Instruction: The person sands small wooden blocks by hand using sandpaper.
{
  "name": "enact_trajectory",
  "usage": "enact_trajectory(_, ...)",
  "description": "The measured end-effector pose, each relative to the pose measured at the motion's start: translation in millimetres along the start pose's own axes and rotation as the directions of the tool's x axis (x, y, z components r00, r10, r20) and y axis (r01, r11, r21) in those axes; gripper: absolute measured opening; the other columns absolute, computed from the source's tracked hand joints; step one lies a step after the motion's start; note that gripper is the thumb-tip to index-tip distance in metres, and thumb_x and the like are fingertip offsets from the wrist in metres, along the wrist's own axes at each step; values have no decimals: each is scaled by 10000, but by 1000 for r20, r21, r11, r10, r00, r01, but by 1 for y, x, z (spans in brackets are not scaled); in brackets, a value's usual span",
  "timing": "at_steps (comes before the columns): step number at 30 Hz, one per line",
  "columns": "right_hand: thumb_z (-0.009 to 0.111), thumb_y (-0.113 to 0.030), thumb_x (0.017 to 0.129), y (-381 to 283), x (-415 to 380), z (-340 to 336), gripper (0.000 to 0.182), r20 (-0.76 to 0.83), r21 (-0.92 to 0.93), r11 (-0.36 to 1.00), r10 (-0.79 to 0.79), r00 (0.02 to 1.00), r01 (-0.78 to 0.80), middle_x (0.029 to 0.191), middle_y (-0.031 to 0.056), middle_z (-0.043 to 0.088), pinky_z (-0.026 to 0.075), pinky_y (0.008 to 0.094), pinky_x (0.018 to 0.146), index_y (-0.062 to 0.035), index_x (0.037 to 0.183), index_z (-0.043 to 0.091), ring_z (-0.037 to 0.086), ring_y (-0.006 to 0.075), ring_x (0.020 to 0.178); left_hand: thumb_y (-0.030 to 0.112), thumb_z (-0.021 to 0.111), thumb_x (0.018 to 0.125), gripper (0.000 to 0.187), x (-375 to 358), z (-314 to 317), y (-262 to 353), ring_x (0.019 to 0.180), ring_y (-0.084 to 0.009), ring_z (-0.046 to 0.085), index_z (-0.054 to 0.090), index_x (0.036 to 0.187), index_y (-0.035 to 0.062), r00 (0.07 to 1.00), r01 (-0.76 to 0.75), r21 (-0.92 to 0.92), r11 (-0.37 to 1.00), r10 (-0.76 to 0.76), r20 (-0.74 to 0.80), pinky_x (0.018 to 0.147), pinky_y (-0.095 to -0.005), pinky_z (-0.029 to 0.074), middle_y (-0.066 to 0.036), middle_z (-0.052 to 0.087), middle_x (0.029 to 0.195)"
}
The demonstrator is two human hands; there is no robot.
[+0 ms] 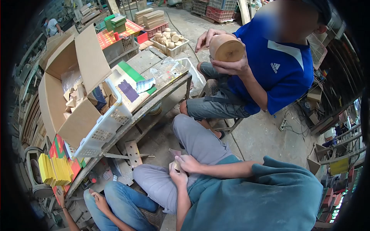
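Above my grey-trousered lap, my left hand is closed around a small pale wooden piece, mostly covered by fingers. Right against it, my right hand pinches a thin brownish-pink sheet that resembles sandpaper; its edge sticks out past the fingers. Both hands touch or nearly touch at the wooden piece. The exact shape of the piece is hidden.
Facing me, a person in a blue shirt holds a round wooden block. Left stand a workbench, a cardboard box of wood pieces, a white crate and yellow blocks. Another person's jeans are beside me.
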State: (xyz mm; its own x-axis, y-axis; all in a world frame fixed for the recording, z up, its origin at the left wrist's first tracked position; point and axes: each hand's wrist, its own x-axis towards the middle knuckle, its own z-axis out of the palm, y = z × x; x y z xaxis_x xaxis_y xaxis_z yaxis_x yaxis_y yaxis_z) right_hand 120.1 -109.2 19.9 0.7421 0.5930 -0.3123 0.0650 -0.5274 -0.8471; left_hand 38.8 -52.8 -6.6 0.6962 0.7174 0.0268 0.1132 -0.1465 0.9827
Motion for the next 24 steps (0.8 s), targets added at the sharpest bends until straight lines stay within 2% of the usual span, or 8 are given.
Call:
enact_trajectory(3,378,-356,990,-11,-13,-5,510,28,11,999,-53,998,52,752,291,592,440,485,658,65,813,605,624,421,755,63,573,893,189,5,-2,-4,822,-257,592,604,1022,-71,993,121,-18,993,-121,-18,751,-333,461,-142,581,915)
enact_trajectory(5,375,-355,990,-4,-5,-1,509,2,-32,998,-46,999,46,774,290,601,445,479,669,61,805,604,619,426,765,87,572,898,200,2,0,5,810,-274,592,609,1023,-64,985,162,-241,957,-170,-13,749,-346,464,-147,584,907)
enact_trajectory(9,387,-342,986,-8,-8,-6,496,6,-3,1000,-31,1000,31,764,298,588,443,482,665,64,796,598,602,453,769,58,555,895,184,2,2,2,789,-254,591,609,1015,-70,997,-34,52,998,37,-62,739,-333,461,-132,590,889)
enact_trajectory(10,393,-335,987,-11,-14,-4,491,1,17,1000,-25,1000,25,748,295,589,445,476,659,65,787,597,615,438,754,56,561,886,187,4,-4,-1,811,-261,595,611,1012,-73,993,115,113,987,-110,-47,734,-333,458,-138,589,887)
enact_trajectory(13,394,-332,989,2,-5,0,491,5,-51,997,-60,998,60,730,281,601,450,465,655,62,777,597,631,402,725,51,565,876,181,5,0,6,817,-282,597,613,999,-73,990,127,-100,987,-133,-56,733,-343,457,-149,585,882)
enact_trajectory(15,394,-348,988,7,9,-1,501,10,30,999,25,1000,-25,710,271,598,451,450,629,56,769,594,623,390,687,34,556,876,170,3,-2,4,813,-274,592,608,997,-74,1000,-8,15,1000,7,27,735,-345,459,-154,588,892)
enact_trajectory(21,403,-343,990,-3,-12,2,497,-34,-47,995,-92,995,90,689,244,603,454,437,600,59,775,602,634,354,657,24,589,838,182,5,-5,-10,841,-265,593,608,997,-62,984,177,47,983,-175,-45,763,-345,462,-147,582,914)
enact_trajectory(24,398,-340,990,-4,6,-6,493,14,9,998,70,997,-70,709,249,605,460,442,644,61,789,604,642,359,712,32,583,838,166,1,0,-2,800,-275,592,611,973,-60,999,47,-59,997,-45,29,728,-353,461,-150,592,882)
